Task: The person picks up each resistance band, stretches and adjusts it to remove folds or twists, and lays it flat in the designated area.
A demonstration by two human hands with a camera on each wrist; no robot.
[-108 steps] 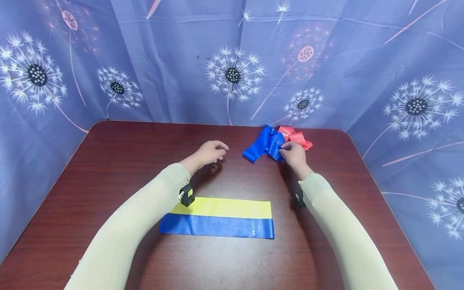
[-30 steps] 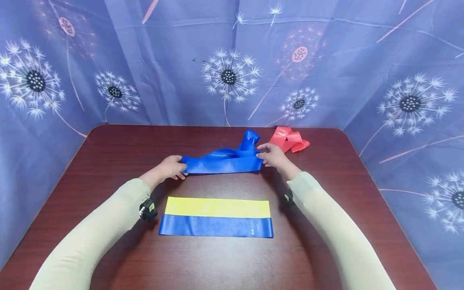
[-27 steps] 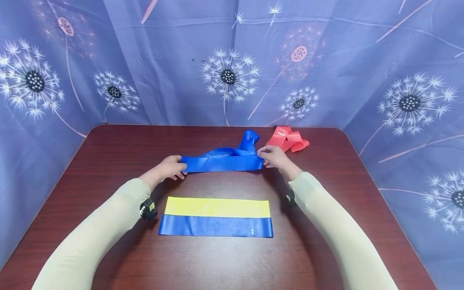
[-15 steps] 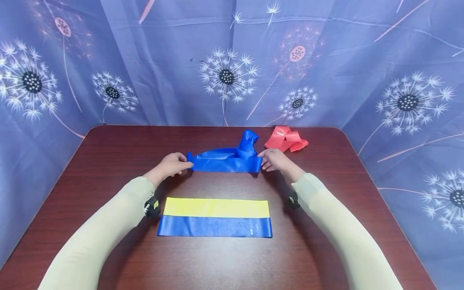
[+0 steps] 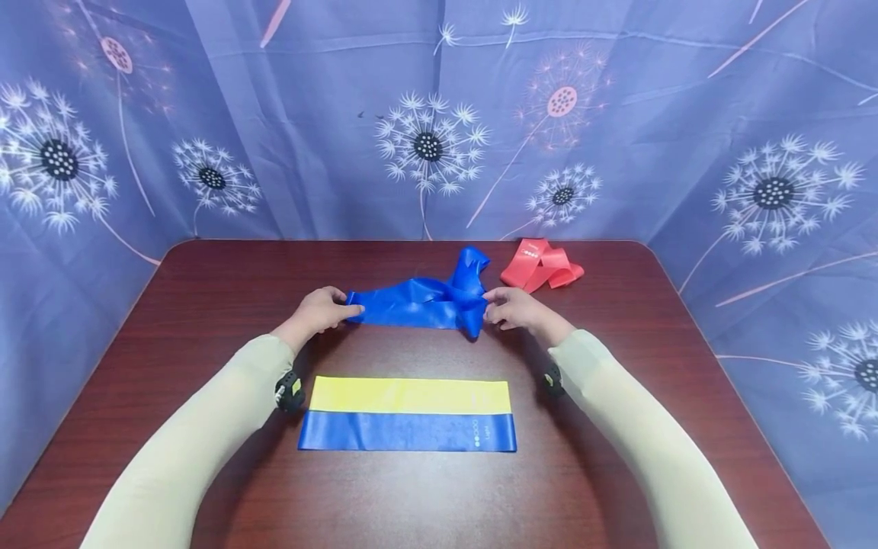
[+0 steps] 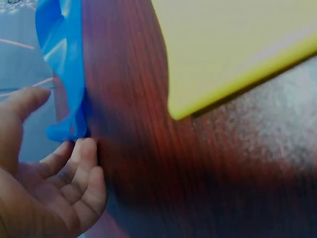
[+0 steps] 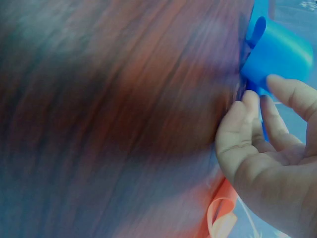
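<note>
A crumpled blue resistance band (image 5: 401, 313) lies across the table between my hands, its right part twisted and standing up in loops. My left hand (image 5: 318, 310) is at its left end; in the left wrist view the fingertips touch the curled blue end, with the thumb apart from them. At the right end is my right hand (image 5: 521, 309). In the right wrist view its thumb tip touches a blue loop (image 7: 282, 54), fingers just below; I cannot tell whether they pinch it. Nearer me lie a flat yellow band (image 5: 411, 394) and a flat blue band (image 5: 398, 433).
A crumpled red band (image 5: 524, 267) lies near the table's back edge, beyond my right hand. The brown wooden table (image 5: 439, 503) meets a blue dandelion-print curtain (image 5: 329, 152) at the back and sides.
The blue band came left from the red one and was spread between both hands. Over the last half second its right end has folded into a drooping loop. The flat bands stayed in place.
</note>
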